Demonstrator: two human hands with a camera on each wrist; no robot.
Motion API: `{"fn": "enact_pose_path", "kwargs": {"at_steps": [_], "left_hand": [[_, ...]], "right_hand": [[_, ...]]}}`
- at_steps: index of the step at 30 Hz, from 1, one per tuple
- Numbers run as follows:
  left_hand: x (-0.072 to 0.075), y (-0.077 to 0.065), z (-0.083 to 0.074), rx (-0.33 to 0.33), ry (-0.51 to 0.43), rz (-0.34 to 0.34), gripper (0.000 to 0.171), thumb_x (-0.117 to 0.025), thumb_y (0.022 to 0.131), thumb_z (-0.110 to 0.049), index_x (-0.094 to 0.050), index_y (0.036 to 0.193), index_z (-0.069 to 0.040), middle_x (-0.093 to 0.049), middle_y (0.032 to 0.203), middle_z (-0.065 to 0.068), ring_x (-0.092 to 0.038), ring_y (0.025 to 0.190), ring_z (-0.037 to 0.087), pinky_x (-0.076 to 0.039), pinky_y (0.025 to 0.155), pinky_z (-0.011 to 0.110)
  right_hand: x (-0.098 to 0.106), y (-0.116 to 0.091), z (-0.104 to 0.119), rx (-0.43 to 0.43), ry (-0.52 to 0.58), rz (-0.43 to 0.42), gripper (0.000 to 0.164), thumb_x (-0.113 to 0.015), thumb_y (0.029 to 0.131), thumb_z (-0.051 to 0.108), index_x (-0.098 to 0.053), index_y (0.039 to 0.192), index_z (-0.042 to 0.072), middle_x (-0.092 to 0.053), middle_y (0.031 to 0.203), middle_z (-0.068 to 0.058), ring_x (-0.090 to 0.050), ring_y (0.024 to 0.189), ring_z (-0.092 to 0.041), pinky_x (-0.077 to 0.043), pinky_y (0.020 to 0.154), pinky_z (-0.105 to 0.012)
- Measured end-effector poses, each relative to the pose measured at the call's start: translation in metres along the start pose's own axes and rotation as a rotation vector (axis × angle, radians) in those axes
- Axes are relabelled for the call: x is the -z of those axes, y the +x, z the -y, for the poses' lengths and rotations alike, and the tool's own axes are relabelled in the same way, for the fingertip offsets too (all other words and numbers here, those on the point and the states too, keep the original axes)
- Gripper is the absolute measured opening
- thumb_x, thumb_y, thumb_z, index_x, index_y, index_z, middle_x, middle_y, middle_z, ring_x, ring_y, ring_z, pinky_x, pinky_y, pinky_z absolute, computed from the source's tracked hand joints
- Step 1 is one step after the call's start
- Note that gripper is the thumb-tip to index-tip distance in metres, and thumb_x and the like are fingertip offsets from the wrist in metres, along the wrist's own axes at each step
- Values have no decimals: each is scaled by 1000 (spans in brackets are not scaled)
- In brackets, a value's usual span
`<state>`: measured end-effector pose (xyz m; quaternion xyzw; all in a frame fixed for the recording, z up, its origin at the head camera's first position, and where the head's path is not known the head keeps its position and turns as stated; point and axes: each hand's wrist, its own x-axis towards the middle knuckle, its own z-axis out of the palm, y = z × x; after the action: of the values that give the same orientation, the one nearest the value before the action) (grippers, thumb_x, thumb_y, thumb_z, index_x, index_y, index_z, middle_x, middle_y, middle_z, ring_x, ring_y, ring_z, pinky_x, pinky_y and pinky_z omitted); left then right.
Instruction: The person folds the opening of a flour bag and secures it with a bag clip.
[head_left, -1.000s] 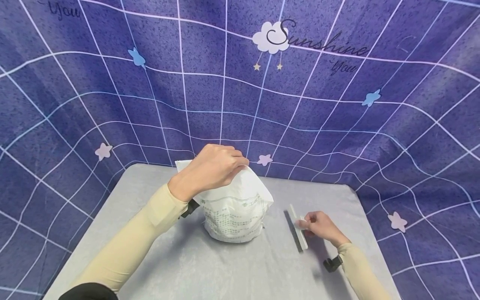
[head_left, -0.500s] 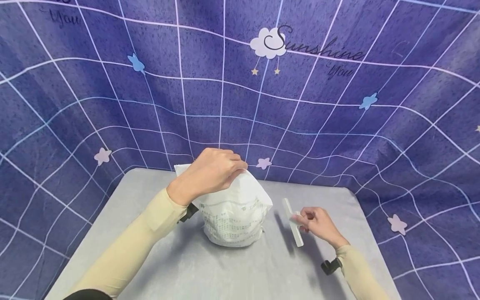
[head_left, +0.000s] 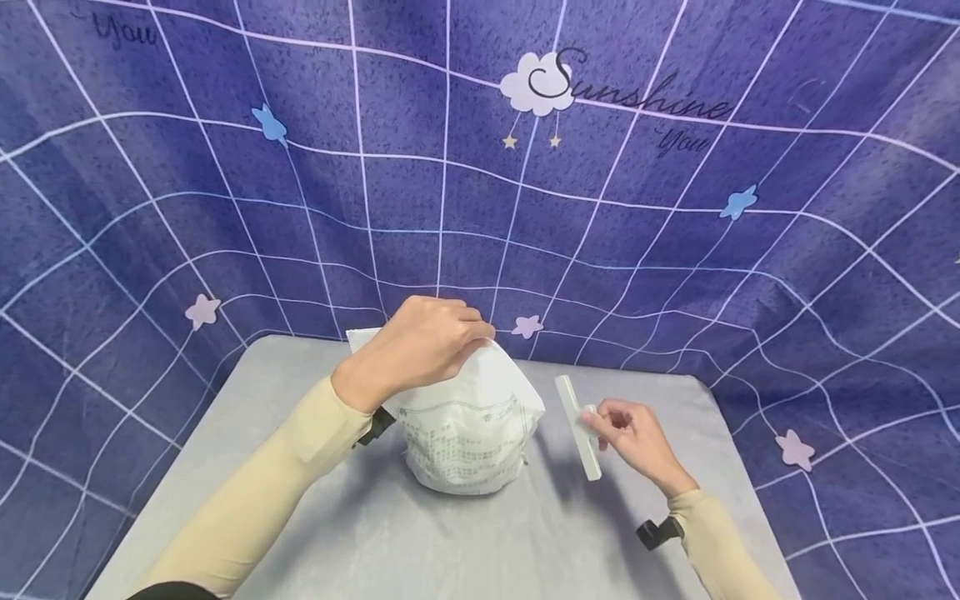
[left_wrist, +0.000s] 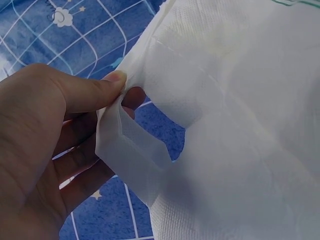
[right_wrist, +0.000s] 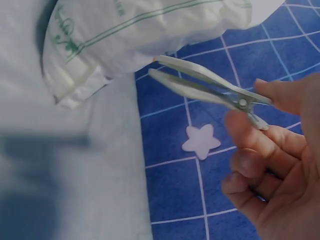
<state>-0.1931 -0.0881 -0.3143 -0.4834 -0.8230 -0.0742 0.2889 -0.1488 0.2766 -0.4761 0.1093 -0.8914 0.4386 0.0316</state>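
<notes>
A white bag point(head_left: 465, 433) with green print stands upright and bulging on the table. My left hand point(head_left: 431, 337) grips its top edge; the left wrist view shows thumb and fingers pinching the white bag top point(left_wrist: 205, 95) beside a cut-out handle hole. To the right of the bag, my right hand point(head_left: 633, 437) holds a long white bag clip point(head_left: 577, 429) above the table. In the right wrist view, thumb and fingers squeeze the short handles of the clip point(right_wrist: 200, 82), and its two long bars stand slightly apart, pointing toward the bag.
The table point(head_left: 420, 550) has a pale grey cover. A blue-purple grid-patterned curtain point(head_left: 637, 233) with stars and a cloud rises behind it and along both sides. Dark cameras sit on both wrists, the right camera point(head_left: 658, 533) hanging below the forearm.
My right hand has lifted the bag clip off the table and moved it up and left, nearer the bag. The left hand keeps its hold on the bag top.
</notes>
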Motion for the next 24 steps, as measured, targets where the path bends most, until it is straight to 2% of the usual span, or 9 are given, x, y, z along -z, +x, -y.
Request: {"fn": "enact_pose_path", "kwargs": {"at_steps": [6,13,17,20,24], "left_hand": [[0,0,0,-2,1,-3,8,-75,99,-14,-83,98,-16,-69,79,-6,-68,69,14,-51,50,28],[-1,2,1,-8,0,-9,7,-76,98,-12,-83,97,-16,-70,80,-6,-68,69,14,-50,50,27],[-1,2,1,-15,-2,-18,8,-76,99,-13,-83,97,-16,-70,79,-6,-67,68,14,-49,49,26],[-2,2,2,-21,-5,-24,8,-76,99,-13,-82,96,-16,-69,78,-6,-67,67,14,-48,48,26],[-2,2,2,-20,-7,-25,9,-75,99,-13,-82,96,-17,-69,79,-6,-69,69,15,-51,50,28]], "right_hand": [[0,2,10,13,89,-83,37,-76,101,30,-58,71,18,-53,58,4,-50,56,-12,-40,53,-30],[-2,6,21,56,195,-194,29,-77,100,16,-65,74,12,-58,60,-2,-48,55,-11,-37,51,-27],[-6,10,32,81,232,-279,23,-75,99,6,-69,77,8,-60,61,-6,-44,53,-7,-31,48,-24],[-10,15,39,141,271,-342,21,-73,97,-3,-69,78,2,-59,62,-12,-45,51,-5,-26,46,-22],[-16,23,45,261,329,-408,18,-70,95,-12,-67,80,-3,-59,64,-16,-53,54,-5,-33,49,-17]]}}
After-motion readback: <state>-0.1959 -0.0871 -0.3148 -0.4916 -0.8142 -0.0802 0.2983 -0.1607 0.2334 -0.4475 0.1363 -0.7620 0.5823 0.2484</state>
